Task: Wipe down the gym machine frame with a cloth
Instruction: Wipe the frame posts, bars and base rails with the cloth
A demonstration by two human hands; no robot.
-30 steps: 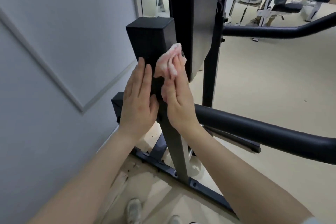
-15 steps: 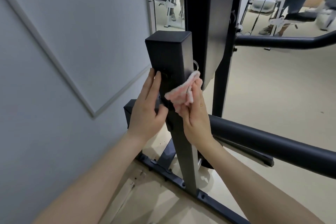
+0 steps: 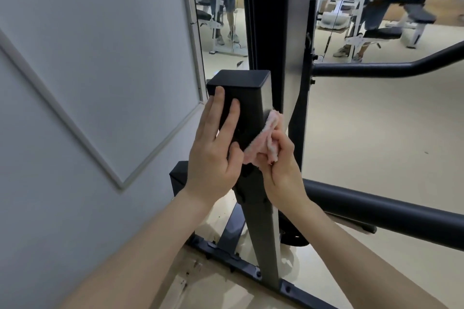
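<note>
A black square post (image 3: pixel 251 98) of the gym machine frame rises in the middle of the view, capped flat on top. My left hand (image 3: pixel 213 155) lies flat against the post's left face, fingers straight and pointing up. My right hand (image 3: pixel 281 165) grips a bunched pink cloth (image 3: pixel 261 140) and presses it on the post's right face, just below the cap. The fingers of that hand are curled around the cloth and partly hidden by it.
A grey wall panel (image 3: pixel 88 70) stands close on the left. A padded black bar (image 3: pixel 376 211) sticks out to the right at forearm height, with a curved black bar (image 3: pixel 376 68) higher up. The frame's base rail (image 3: pixel 251 266) is bolted at the floor. A mirror (image 3: pixel 221 7) behind reflects other machines.
The view has tilted and the post now sits lower in it. My left hand has slid up the post's left face toward the cap. My right hand keeps the cloth on the post's right side.
</note>
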